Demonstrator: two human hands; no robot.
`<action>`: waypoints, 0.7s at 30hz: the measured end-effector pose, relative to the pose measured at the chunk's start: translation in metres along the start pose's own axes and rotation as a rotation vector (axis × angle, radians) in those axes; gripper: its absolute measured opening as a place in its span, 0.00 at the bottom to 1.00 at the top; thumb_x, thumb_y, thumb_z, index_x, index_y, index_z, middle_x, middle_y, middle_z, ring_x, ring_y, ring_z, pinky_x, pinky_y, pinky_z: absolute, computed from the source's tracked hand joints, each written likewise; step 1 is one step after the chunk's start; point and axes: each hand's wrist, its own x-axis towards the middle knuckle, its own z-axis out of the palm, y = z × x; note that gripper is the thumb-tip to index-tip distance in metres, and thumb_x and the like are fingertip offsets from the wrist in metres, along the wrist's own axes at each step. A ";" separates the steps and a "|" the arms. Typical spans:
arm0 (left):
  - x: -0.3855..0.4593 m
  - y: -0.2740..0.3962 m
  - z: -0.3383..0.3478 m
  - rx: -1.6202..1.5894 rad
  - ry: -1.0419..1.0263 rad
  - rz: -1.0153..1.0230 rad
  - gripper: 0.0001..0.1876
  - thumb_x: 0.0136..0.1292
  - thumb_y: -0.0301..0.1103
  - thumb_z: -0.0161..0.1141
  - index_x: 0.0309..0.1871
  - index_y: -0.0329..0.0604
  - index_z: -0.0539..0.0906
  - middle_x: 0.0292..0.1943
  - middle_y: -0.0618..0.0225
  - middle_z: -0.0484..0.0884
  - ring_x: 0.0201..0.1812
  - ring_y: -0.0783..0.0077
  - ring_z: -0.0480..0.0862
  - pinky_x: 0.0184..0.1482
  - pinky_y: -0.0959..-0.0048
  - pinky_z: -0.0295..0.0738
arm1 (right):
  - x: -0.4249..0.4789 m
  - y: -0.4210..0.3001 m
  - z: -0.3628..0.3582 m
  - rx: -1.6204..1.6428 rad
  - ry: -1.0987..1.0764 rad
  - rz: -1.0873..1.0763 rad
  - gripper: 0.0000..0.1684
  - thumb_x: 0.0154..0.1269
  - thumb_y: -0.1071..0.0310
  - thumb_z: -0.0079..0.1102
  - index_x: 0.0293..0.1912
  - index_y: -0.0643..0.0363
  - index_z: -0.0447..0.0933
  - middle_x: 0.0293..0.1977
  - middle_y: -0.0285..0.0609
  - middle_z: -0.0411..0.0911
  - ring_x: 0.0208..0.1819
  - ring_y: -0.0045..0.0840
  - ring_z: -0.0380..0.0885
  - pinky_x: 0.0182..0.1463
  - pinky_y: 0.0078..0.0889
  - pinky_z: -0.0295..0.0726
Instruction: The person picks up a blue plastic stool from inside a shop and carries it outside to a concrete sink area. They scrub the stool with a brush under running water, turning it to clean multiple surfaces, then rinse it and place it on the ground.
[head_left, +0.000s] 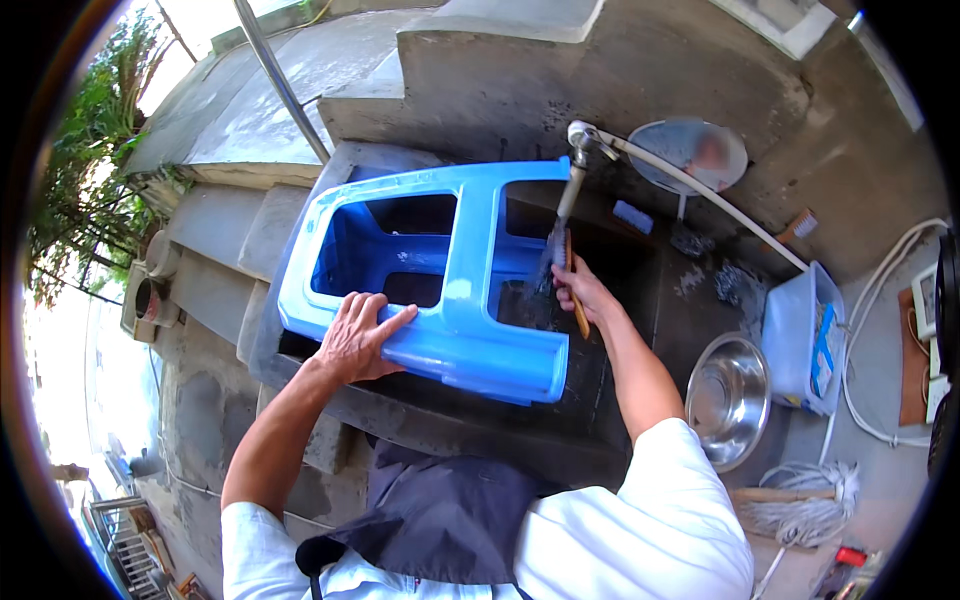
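Note:
A blue plastic stool (461, 300) lies on its side across a dark stone sink (630, 277). My left hand (361, 335) grips the near edge of the stool, its thumb spread along the rim of the opening. In my right hand (589, 291) is a scrubbing brush (576, 300) with a wooden handle. The brush's bristles are held upward under a stream of water (553, 251), beside the open end of the stool. That water runs from a tap (582, 142) with a pale extension at its spout.
A steel basin (727, 401) and a translucent plastic bin (799, 337) stand to the right. Behind the tap are a round mirror (660, 150), a small blue brush (632, 217) and scouring pads (731, 285). A mop (810, 502) lies at lower right; a metal pole (281, 79) rises at left.

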 end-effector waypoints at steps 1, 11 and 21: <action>-0.001 0.001 -0.001 -0.006 0.042 0.016 0.59 0.39 0.53 0.86 0.78 0.70 0.64 0.58 0.51 0.72 0.60 0.47 0.73 0.66 0.46 0.67 | 0.014 -0.005 0.005 0.003 -0.028 -0.026 0.18 0.77 0.62 0.62 0.58 0.50 0.65 0.34 0.33 0.68 0.23 0.14 0.67 0.23 0.19 0.69; -0.060 -0.007 0.016 -0.012 -0.021 0.093 0.60 0.35 0.43 0.86 0.78 0.70 0.63 0.60 0.45 0.67 0.62 0.40 0.70 0.68 0.40 0.63 | -0.017 0.031 0.019 -0.104 -0.099 -0.006 0.10 0.79 0.59 0.58 0.49 0.54 0.72 0.35 0.33 0.75 0.27 0.16 0.75 0.28 0.21 0.76; -0.025 0.003 0.011 -0.045 -0.037 0.006 0.65 0.37 0.46 0.88 0.81 0.68 0.59 0.63 0.54 0.69 0.65 0.46 0.71 0.71 0.50 0.65 | -0.070 0.001 0.036 -0.283 -0.065 -0.090 0.23 0.83 0.47 0.49 0.63 0.52 0.71 0.32 0.29 0.67 0.25 0.10 0.64 0.26 0.16 0.66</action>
